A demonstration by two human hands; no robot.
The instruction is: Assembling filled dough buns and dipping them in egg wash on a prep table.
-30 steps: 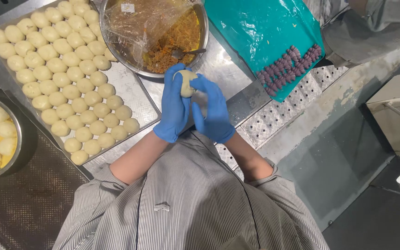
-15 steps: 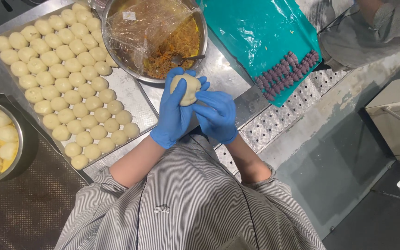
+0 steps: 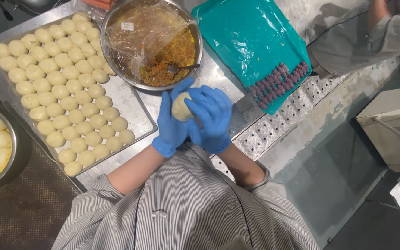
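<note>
Both my hands wear blue gloves and meet over the steel table, in front of my striped shirt. My left hand [image 3: 171, 124] cups a pale dough ball [image 3: 180, 106]. My right hand [image 3: 210, 119] curls over the same ball from the right, its fingers wrapped round it. Just beyond my hands stands a steel bowl [image 3: 112, 65] of orange-brown filling, half covered with plastic film, a spoon [image 3: 181, 68] lying in it. To the left a metal tray [image 3: 135, 118] carries several rows of finished dough balls [image 3: 61, 83].
A second steel bowl [image 3: 15, 159] with pale balls in yellow liquid sits at the left edge. A teal tray [image 3: 251, 37] with several purple pieces lies at the upper right. Another person's sleeve [image 3: 366, 39] shows at the top right. Perforated steel plate [image 3: 265, 134] lies right of my hands.
The dough ball stays between my gloved hands while they turn and press it. My right hand has closed further over the ball.
</note>
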